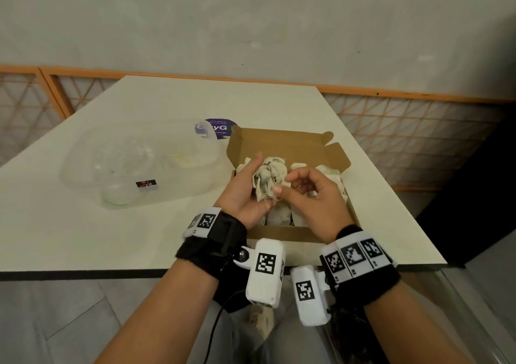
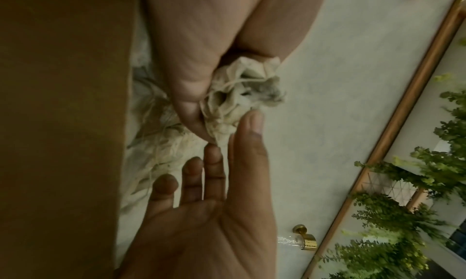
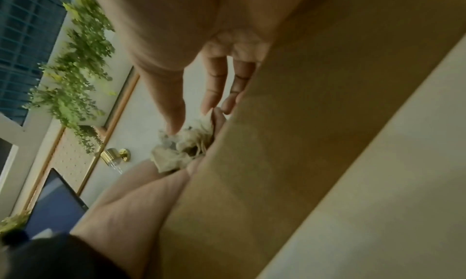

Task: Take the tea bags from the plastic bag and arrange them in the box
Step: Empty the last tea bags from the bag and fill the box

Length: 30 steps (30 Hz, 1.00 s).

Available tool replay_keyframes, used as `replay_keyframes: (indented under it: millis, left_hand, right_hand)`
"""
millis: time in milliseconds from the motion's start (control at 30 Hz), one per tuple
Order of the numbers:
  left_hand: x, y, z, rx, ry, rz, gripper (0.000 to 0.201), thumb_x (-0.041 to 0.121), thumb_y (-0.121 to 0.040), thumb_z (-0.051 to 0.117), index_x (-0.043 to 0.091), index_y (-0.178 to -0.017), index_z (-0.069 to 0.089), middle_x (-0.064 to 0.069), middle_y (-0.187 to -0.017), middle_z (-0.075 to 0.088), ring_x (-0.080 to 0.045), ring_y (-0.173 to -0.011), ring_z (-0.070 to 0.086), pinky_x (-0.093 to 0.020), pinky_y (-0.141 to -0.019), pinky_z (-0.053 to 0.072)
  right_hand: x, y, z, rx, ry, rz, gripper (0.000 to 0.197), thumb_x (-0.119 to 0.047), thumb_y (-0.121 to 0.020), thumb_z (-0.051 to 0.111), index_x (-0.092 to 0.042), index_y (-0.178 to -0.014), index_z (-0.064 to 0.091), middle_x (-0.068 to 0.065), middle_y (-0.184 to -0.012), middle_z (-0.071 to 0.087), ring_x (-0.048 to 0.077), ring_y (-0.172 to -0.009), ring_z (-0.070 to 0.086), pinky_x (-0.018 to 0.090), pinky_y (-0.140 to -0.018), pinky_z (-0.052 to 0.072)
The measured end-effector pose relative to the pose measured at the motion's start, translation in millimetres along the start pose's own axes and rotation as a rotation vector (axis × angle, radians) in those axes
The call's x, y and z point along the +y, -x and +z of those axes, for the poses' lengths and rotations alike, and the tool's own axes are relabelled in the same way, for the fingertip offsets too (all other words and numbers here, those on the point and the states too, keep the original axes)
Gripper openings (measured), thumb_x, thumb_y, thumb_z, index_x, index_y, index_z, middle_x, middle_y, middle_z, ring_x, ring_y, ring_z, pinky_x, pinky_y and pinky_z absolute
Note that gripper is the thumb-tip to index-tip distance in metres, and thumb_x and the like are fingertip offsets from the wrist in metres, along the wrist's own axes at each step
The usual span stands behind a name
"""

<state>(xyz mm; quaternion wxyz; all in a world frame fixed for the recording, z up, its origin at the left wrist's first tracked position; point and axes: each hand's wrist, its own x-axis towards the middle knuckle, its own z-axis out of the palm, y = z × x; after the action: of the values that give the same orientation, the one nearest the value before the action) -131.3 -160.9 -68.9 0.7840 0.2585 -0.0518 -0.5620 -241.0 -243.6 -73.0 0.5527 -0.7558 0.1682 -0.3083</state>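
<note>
My left hand grips a crumpled bunch of tea bags, fingers curled round it, held just above the open cardboard box. My right hand is at 3 o'clock of the bunch, touching it; thumb and forefinger look pinched on a string or a bag edge, hard to tell, motion blur. Other right fingers loosely curled.

Left wrist view: bunch sits between my left thumb and palm, thin strings wound over it, right hand's fingers against its lower edge. Right wrist view: same bunch, box wall blocks most of the frame.

More tea bags lie inside the box, pale, heaped along the 3 o'clock side and under my hands. Box lid flap stands open at 12 o'clock.

Clear plastic bag lies flat on the white counter at 9 o'clock of the box, near but apart. A purple round label shows at its 1 o'clock corner.
</note>
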Motion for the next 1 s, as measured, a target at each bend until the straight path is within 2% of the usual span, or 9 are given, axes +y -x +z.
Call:
replay_keyframes:
  millis: [100,233,333,400,500,633,700,867,1000]
  left_hand:
    - [-1.1,-2.4,-1.2,0.033,-0.057,0.017,0.045,0.037,-0.098,0.044,-0.003,-0.111,0.059,-0.022,-0.109,0.066,-0.028,-0.098,0.065,-0.034,-0.073,0.060]
    - [-1.9,-4.2,-1.5,0.053,-0.088,0.045,0.039,0.035,-0.098,0.044,0.002,-0.099,0.063,-0.016,-0.088,0.071,-0.022,-0.081,0.069,-0.035,-0.078,0.056]
    - [-1.5,-4.1,-0.7,0.043,-0.072,0.056,0.039,0.035,-0.099,0.040,0.002,-0.108,0.060,-0.020,-0.093,0.070,-0.026,-0.082,0.070,-0.038,-0.078,0.056]
    - [-1.6,-3.0,0.6,0.031,-0.055,0.048,0.041,0.036,-0.100,0.038,0.002,-0.112,0.058,-0.024,-0.099,0.069,-0.030,-0.086,0.070,-0.040,-0.072,0.059]
    - [-1.0,-1.2,1.3,0.024,-0.037,0.045,0.042,0.034,-0.099,0.041,0.000,-0.115,0.058,-0.026,-0.116,0.063,-0.032,-0.101,0.064,-0.044,-0.079,0.055]
    - [-0.6,-1.5,1.1,0.068,0.024,0.039,0.038,0.033,-0.097,0.046,-0.001,-0.102,0.062,-0.018,-0.088,0.069,-0.025,-0.075,0.070,-0.042,-0.069,0.058]
    - [-0.1,-1.8,0.3,0.084,0.051,0.034,0.038,0.033,-0.096,0.047,-0.002,-0.105,0.061,-0.016,-0.087,0.067,-0.023,-0.072,0.070,-0.040,-0.061,0.060]
    - [0.9,-2.8,-0.2,0.095,0.073,0.049,0.036,0.034,-0.096,0.049,0.001,-0.099,0.062,-0.014,-0.082,0.068,-0.022,-0.072,0.069,-0.037,-0.066,0.059]
    - [2.1,-0.8,0.1,0.083,0.090,0.048,0.027,0.034,-0.087,0.061,0.007,-0.090,0.062,-0.008,-0.076,0.064,-0.014,-0.069,0.062,-0.021,-0.048,0.054]
  right_hand:
    - [3.1,-3.9,-3.6,0.018,-0.044,0.005,0.007,-0.008,-0.076,0.072,-0.009,-0.078,0.066,-0.003,-0.077,0.062,0.007,-0.071,0.052,0.014,-0.069,0.045]
    - [5.2,-8.8,-12.3,0.119,-0.302,0.069,0.011,-0.003,-0.079,0.067,-0.012,-0.076,0.062,-0.012,-0.069,0.066,-0.003,-0.062,0.057,0.011,-0.059,0.046]
    - [9.9,-10.1,-11.8,0.030,-0.196,0.142,0.018,-0.017,-0.070,0.077,-0.018,-0.083,0.065,-0.001,-0.085,0.067,0.010,-0.080,0.061,0.028,-0.077,0.053]
    - [8.4,-9.1,-8.6,0.002,-0.139,0.152,0.015,-0.012,-0.071,0.077,-0.018,-0.079,0.066,0.005,-0.089,0.067,0.021,-0.086,0.060,0.038,-0.085,0.053]
    - [6.7,-10.3,-9.8,0.091,-0.264,0.135,0.017,-0.001,-0.079,0.067,-0.016,-0.074,0.062,0.006,-0.081,0.064,0.020,-0.078,0.057,0.024,-0.068,0.052]
    - [-2.2,-11.0,-17.9,0.127,-0.506,0.223,0.019,0.004,-0.084,0.057,-0.013,-0.076,0.053,0.007,-0.079,0.063,0.016,-0.068,0.061,0.024,-0.060,0.052]
    - [-8.6,-15.9,-23.2,0.133,-0.428,0.209,0.019,0.003,-0.084,0.058,-0.014,-0.076,0.053,0.005,-0.074,0.064,0.013,-0.062,0.061,0.025,-0.056,0.050]
    - [-28.4,-35.1,-42.7,0.017,-0.078,0.153,0.014,-0.003,-0.085,0.061,-0.015,-0.079,0.059,-0.001,-0.071,0.065,0.008,-0.061,0.063,0.017,-0.054,0.050]
    - [-39.8,-47.8,-61.4,-0.060,0.205,0.132,0.013,-0.005,-0.084,0.063,-0.016,-0.077,0.061,0.002,-0.079,0.061,0.011,-0.073,0.058,0.019,-0.065,0.054]
